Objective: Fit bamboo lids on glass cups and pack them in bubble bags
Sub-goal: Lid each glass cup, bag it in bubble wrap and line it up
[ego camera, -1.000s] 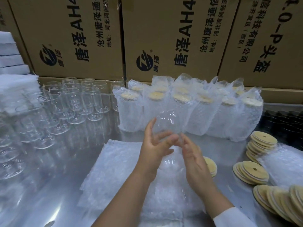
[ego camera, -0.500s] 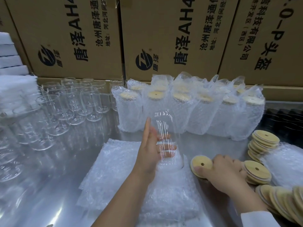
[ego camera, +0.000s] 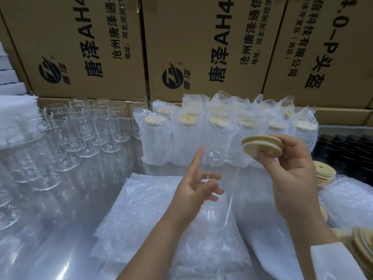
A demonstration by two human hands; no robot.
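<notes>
Bamboo lid [ego camera: 262, 147] poised beside glass cup [ego camera: 222, 164]
Left hand [ego camera: 193, 190] grasps the cup at centre; right hand [ego camera: 296, 174] pinches the lid just right of its mouth. A skewed press could slip the glass.

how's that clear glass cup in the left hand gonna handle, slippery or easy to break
The glass cup looks thin-walled and fully clear, so probably fragile if knocked. Its smooth, glossy surface is likely slippery; the left hand grips it around the middle. Being tall and narrow, it may tip easily when stood upright.
</notes>
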